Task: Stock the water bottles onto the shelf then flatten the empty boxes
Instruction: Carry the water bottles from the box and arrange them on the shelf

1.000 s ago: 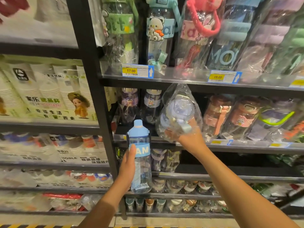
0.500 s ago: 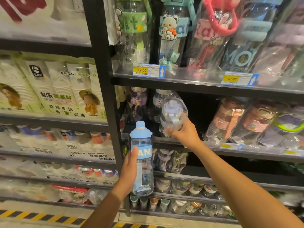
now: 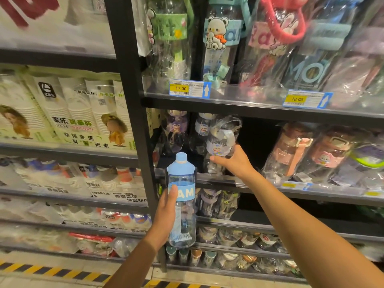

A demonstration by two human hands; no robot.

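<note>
Head view: holds upright in left hand (image 3: pixel 166 215) a blue-capped bottle (image 3: pixel 182 175), fingers wrapped round its body, at 6 o'clock below the middle shelf (image 3: pixel 259 185) edge. Grips in right hand (image 3: pixel 235 162), fingers curled, a plastic-wrapped bottle (image 3: pixel 223 138) at that shelf's front, 1 o'clock from the blue-capped bottle.

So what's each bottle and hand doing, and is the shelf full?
blue bottle: upright, lid on, unwrapped, off the shelf.
left hand: grips the blue bottle.
wrapped bottle: upright in its plastic bag, on the middle shelf.
right hand: holds the wrapped bottle.
middle shelf: partly stocked, dark gap beside the wrapped bottle.
</note>
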